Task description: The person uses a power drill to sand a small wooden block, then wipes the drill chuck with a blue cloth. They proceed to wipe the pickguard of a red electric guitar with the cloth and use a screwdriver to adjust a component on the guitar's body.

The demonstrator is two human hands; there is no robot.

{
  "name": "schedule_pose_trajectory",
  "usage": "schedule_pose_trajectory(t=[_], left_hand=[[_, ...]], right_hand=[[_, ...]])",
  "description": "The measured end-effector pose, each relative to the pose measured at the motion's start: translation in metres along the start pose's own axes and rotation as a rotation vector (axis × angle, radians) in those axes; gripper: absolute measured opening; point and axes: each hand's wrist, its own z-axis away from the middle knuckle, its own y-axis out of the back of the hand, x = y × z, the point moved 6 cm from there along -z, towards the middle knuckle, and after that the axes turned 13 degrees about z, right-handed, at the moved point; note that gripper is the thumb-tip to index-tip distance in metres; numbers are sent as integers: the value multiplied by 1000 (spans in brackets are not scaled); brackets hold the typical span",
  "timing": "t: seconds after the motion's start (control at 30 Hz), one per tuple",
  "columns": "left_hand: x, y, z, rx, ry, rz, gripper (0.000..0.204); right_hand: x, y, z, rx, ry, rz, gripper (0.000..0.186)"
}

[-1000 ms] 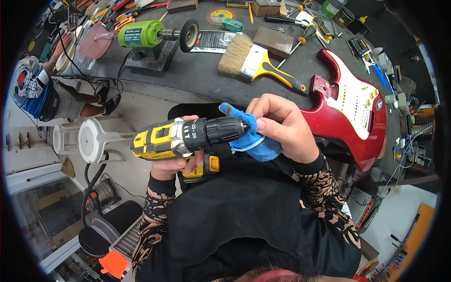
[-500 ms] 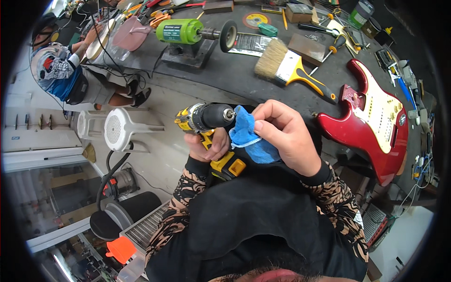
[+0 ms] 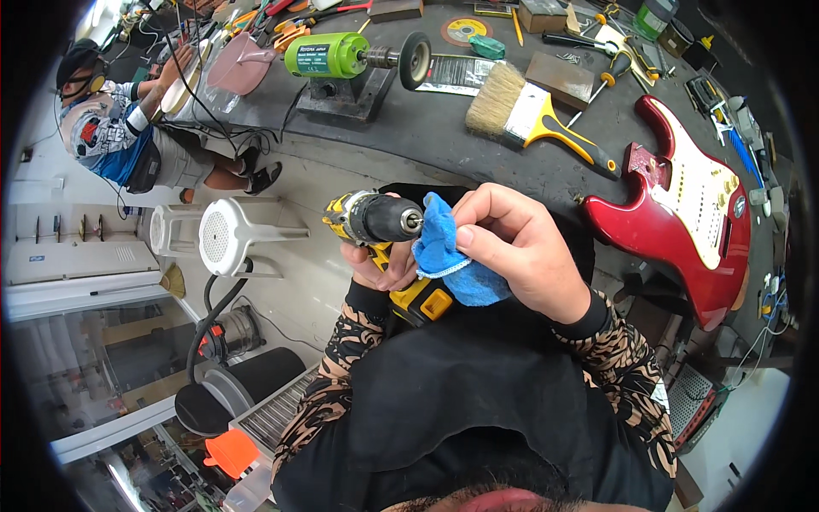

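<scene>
A yellow and black cordless drill (image 3: pixel 388 218) is in my left hand (image 3: pixel 375 266), whose fingers wrap round its grip. The drill's chuck faces right. My right hand (image 3: pixel 518 247) pinches a blue cloth (image 3: pixel 461 260) with a white stitched edge between thumb and fingers. The cloth's upper end is right beside the tip of the chuck; whether they touch I cannot tell. Beyond my hands, a wide brush (image 3: pixel 537 119) with a yellow and black handle lies on the dark bench (image 3: pixel 375 141). A red electric guitar body (image 3: pixel 674 213) with a cream pickguard rests to the right.
A green bench grinder (image 3: pixel 341 58) stands at the far side. Further left, a co-worker (image 3: pixel 119 128) has hands at the bench. White plastic stools (image 3: pixel 223 237) and a vacuum cleaner (image 3: pixel 230 334) stand on the floor at left. Loose tools lie along the bench's far and right edges.
The drill has tilted slightly, so its chuck points a little more towards me. The cloth stays pinched beside it. The co-worker's head has come further into view.
</scene>
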Motion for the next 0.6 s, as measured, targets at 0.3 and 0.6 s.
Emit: schedule_pose_trajectory(t=[0.3,0.6], left_hand=[[0,8,15,102,-18,1,95],[9,6,28,439,-175,-294,102]], right_hand=[[-12,-1,2,33,94,6,15],[-24,17,11,93,217,157,12]])
